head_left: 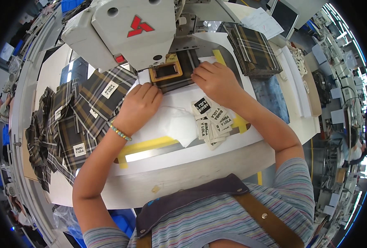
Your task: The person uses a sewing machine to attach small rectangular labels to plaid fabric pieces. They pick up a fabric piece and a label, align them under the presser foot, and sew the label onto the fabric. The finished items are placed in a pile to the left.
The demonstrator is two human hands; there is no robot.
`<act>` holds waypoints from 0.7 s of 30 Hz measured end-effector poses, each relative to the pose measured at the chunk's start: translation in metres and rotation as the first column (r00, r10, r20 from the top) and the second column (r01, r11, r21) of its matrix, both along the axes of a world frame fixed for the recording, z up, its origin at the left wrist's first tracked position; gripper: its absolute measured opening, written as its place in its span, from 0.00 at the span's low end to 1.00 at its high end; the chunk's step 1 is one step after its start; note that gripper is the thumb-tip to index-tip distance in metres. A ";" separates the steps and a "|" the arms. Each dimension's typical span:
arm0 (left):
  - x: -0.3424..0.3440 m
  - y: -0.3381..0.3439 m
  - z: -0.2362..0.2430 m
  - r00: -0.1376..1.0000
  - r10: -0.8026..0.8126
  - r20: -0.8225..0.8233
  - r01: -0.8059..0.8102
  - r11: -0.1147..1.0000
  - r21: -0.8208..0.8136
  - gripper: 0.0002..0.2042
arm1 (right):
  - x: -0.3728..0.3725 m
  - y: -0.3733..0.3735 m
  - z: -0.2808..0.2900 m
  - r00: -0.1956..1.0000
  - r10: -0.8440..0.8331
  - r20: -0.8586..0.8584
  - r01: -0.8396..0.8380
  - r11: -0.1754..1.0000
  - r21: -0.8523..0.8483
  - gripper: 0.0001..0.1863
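A dark plaid fabric piece lies under the head of a sewing machine. A brass-coloured rectangular clamp frame rests on it. My left hand, with a beaded bracelet at the wrist, is closed at the piece's near left corner, just beside the frame. Its fingertips are partly hidden. On the opposite side my right hand pinches the right edge of the same piece. Loose white labels with dark print, one dark with light print, lie in a small heap below my right hand.
Plaid pieces with labels on them spread in a loose pile at left. A neat stack of plaid pieces stands at the back right. Yellow tape marks the table, near a white sheet. Papers lie farther back.
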State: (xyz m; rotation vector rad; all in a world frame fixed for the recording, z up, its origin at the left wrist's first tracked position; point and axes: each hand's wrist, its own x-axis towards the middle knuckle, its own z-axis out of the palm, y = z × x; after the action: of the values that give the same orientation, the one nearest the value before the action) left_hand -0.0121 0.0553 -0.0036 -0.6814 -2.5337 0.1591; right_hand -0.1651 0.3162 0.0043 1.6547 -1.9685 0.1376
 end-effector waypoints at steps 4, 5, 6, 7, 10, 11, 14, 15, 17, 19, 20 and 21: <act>0.015 -0.022 -0.003 0.993 0.105 0.055 -0.101 0.992 -0.073 0.14 | 0.001 -0.014 -0.005 0.992 0.000 0.128 -0.011 0.997 0.083 0.09; 0.019 -0.022 -0.004 0.993 0.111 0.044 -0.110 0.994 -0.016 0.14 | 0.002 -0.013 -0.005 0.981 -0.021 0.194 -0.001 0.994 0.113 0.12; 0.024 -0.022 -0.002 0.992 0.118 0.033 -0.119 0.992 0.041 0.14 | 0.003 -0.010 -0.003 0.969 -0.012 0.247 -0.010 0.996 0.088 0.12; 0.030 -0.023 0.001 0.992 0.127 0.023 -0.128 0.987 0.097 0.15 | 0.003 -0.004 0.003 0.954 -0.002 0.299 -0.017 0.998 0.062 0.13; 0.041 -0.012 0.005 0.980 0.175 0.095 -0.192 0.957 0.218 0.16 | 0.007 0.019 0.014 0.922 -0.055 0.383 0.039 0.998 0.050 0.16; 0.044 -0.009 0.007 0.976 0.190 0.106 -0.211 0.947 0.241 0.17 | 0.007 0.023 0.015 0.915 -0.075 0.397 0.060 0.997 0.050 0.18; 0.049 -0.005 0.003 0.968 0.158 0.197 -0.207 0.943 0.262 0.22 | 0.012 0.030 0.003 0.922 -0.070 0.381 0.029 0.993 0.112 0.20; 0.050 -0.005 0.002 0.966 0.148 0.211 -0.201 0.945 0.258 0.23 | 0.013 0.030 -0.003 0.928 -0.057 0.368 0.017 0.994 0.111 0.21; 0.053 -0.006 -0.001 0.959 0.154 0.237 -0.218 0.937 0.272 0.24 | 0.015 0.030 -0.010 0.912 -0.073 0.403 0.031 0.993 0.110 0.23; 0.054 -0.007 -0.002 0.953 0.155 0.260 -0.230 0.928 0.292 0.24 | 0.014 0.029 -0.012 0.902 -0.074 0.425 0.033 0.994 0.102 0.24; 0.055 -0.007 -0.002 0.951 0.153 0.269 -0.235 0.923 0.306 0.24 | 0.014 0.028 -0.012 0.901 -0.065 0.429 0.026 0.995 0.096 0.24; 0.055 -0.008 -0.002 0.948 0.152 0.278 -0.241 0.916 0.320 0.24 | 0.013 0.028 -0.012 0.900 -0.056 0.433 0.019 0.996 0.090 0.24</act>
State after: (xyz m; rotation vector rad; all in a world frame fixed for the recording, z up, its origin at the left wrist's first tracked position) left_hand 0.0434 0.0475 -0.0060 -0.3166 -2.7660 -0.3254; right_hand -0.1521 0.3443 -0.0081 1.7514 -2.3604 0.4525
